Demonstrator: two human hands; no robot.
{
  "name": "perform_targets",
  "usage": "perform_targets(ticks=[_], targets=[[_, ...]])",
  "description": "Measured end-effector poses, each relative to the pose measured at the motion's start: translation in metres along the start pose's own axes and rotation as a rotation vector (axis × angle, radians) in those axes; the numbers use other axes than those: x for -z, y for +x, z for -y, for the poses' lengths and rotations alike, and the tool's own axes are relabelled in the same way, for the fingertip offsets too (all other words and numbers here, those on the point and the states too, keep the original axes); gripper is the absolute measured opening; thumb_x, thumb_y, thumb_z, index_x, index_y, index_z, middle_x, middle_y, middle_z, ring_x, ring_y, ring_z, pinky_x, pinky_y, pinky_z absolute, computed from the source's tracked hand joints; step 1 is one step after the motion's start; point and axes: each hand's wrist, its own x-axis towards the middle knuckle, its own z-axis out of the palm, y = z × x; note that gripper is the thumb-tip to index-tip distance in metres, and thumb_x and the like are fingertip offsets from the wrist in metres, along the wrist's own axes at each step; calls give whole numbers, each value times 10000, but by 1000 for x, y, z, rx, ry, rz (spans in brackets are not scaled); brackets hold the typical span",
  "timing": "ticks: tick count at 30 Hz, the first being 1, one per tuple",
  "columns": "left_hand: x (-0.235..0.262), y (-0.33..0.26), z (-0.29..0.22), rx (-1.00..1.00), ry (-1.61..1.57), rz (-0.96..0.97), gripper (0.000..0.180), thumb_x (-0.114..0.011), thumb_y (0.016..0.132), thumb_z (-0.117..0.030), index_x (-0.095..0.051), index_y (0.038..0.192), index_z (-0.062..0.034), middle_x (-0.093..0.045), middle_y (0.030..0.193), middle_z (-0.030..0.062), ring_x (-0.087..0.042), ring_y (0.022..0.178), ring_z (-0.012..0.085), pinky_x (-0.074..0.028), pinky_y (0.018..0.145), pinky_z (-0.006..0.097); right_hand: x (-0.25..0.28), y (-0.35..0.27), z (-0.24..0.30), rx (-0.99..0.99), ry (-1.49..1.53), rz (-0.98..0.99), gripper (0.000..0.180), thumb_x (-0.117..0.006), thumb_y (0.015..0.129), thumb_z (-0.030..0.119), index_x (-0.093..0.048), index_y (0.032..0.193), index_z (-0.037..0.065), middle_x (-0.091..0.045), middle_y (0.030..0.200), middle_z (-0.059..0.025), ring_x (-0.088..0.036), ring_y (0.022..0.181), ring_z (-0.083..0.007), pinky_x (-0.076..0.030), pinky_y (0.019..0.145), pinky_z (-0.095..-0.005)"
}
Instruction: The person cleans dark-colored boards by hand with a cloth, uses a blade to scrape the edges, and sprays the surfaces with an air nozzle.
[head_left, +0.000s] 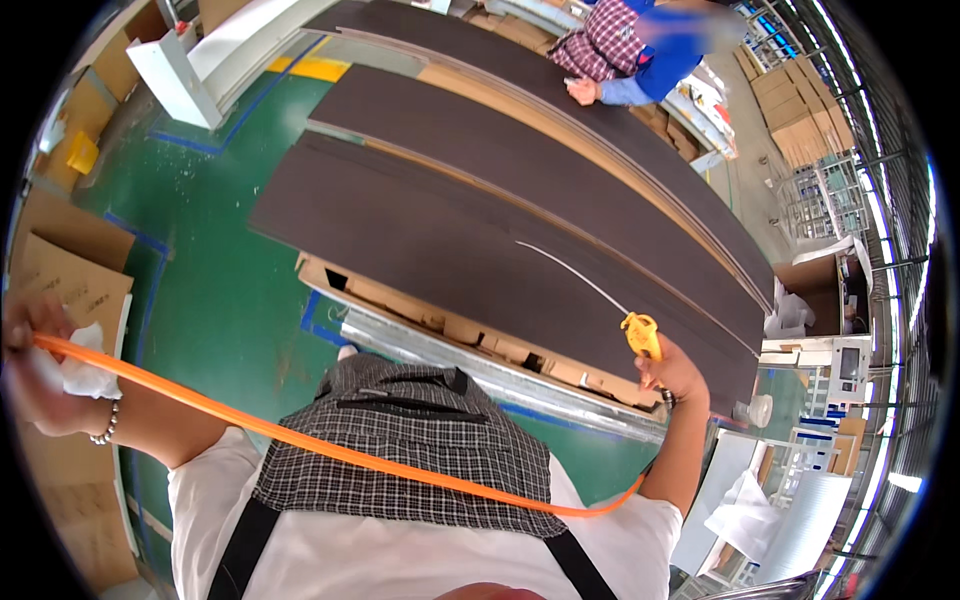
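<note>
Your left hand (40,370) is out wide at the left edge, its grip closed around a white cloth (85,372) and pinching the orange hose (330,448) against it. From that grip the hose runs down across your checked apron (420,440), loops under your right forearm and climbs toward your other hand.

Over on the right, your right hand (672,375) has its grip wrapped tight around the yellow air gun (641,335). Just above that grip, the gun's thin metal nozzle (570,272) reaches up and left, lying low over the dark board (450,240) on top of the stack. More dark boards (560,170) lie beyond it, away from your grip, and cardboard packing (470,335) sits beneath the board's near edge.

Looks like you're mid-clean here: blowing dust off the board's face, cloth kept ready. The next move, I'd judge, calls for sweeping that nozzle along the board while your left hand feeds slack, so the hose doesn't drag on your apron.

Far beyond your right grip, another person's hand (582,92) rests at the far boards.
</note>
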Motion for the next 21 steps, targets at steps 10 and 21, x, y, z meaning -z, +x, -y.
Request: perform_targets(ticks=[10, 21], targets=[[145, 39, 56, 240, 657, -754, 210, -620, 944, -156, -684, 1058, 8, -626, 906, 10, -550, 801, 70, -404, 687, 190, -135, 18, 130, 395, 349, 15, 458, -688, 858, 218, -490, 1225, 30, -639, 755, -74, -682, 678, -232, -542, 611, -316], [220, -8, 23, 446, 831, -685, 185, -622, 956, -186, -610, 846, -37, -490, 753, -50, -431, 680, 40, -331, 614, 189, -291, 79, 245, 400, 369, 760, 472, -682, 864, 172, -471, 1260, 26, -668, 976, -105, -674, 914, -208, -548, 814, -352]])
